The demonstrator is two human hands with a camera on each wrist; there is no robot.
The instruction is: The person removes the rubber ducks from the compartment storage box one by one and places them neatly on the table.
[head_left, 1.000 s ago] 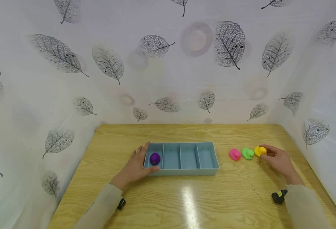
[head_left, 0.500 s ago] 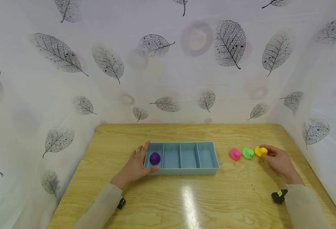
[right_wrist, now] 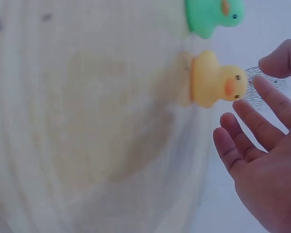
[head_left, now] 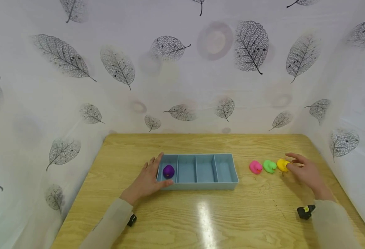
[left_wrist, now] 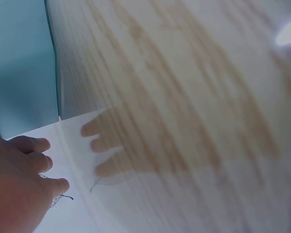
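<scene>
My left hand (head_left: 146,182) rests against the left end of a blue-grey divided box (head_left: 198,186), thumb at its front rim and fingers along the end wall. A purple rubber duck (head_left: 168,171) sits in the box's leftmost compartment. To the right of the box, a pink rubber duck (head_left: 255,167), a green rubber duck (head_left: 269,166) and a yellow rubber duck (head_left: 282,165) stand in a row on the table. My right hand (head_left: 307,173) is spread right beside the yellow duck. In the right wrist view its fingers (right_wrist: 259,128) are apart, with nothing between them and the thumb.
The wooden table (head_left: 182,214) bears a few dark specks near the ducks. White leaf-print cloth (head_left: 182,79) hangs around its back and sides. A black wrist device (head_left: 305,211) is at my right cuff.
My right fingers have opened away from the yellow duck, and the hand has shifted slightly right. The duck stays at the row's end. My left hand and the box hold their place.
</scene>
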